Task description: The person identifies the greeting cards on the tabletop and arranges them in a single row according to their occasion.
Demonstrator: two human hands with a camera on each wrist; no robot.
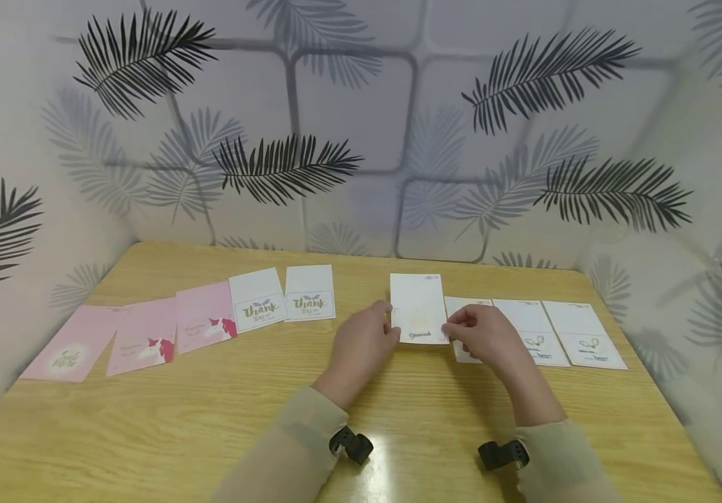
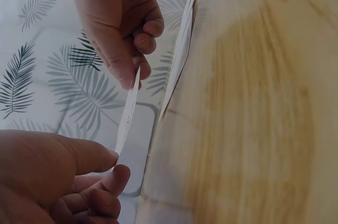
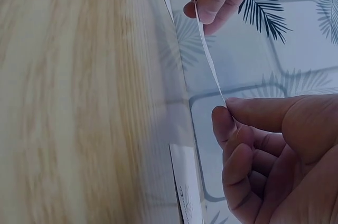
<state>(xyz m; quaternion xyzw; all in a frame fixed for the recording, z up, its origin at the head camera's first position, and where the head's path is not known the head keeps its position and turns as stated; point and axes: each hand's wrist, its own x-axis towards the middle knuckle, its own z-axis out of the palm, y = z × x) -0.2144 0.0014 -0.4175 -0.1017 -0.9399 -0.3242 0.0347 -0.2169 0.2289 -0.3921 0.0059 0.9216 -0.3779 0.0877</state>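
White printed card (image 1: 418, 307), lettering at its foot looks like "Diamonds": off the surface (image 1: 399, 447), strung between my two hands, gap at the right end of the "Thank You" cards (image 1: 309, 286) to its left. Both wrist views show it edge-on, slightly bowed.

Risks, my read: thin stock, so if I push the hands toward each other the bow grows and it creases. Pull apart and an edge slips out of a pinch. Right side is tight: my right hand (image 1: 485, 335) hangs over the nearest white card (image 1: 462, 354) of the right-hand row, so a low knuckle or sleeve could drag that one out of line. "Thank You" pair and the pink cards (image 1: 205, 318) sit well clear of that hand.

Pose: left hand (image 1: 361, 346) clamped thumb-to-finger on the card's left edge; right hand clamped the same way on the right edge, near the lower corner. Spare fingers curled in. Forearms reach forward and angle inward, dark wrist straps (image 1: 504, 455) above the surface.
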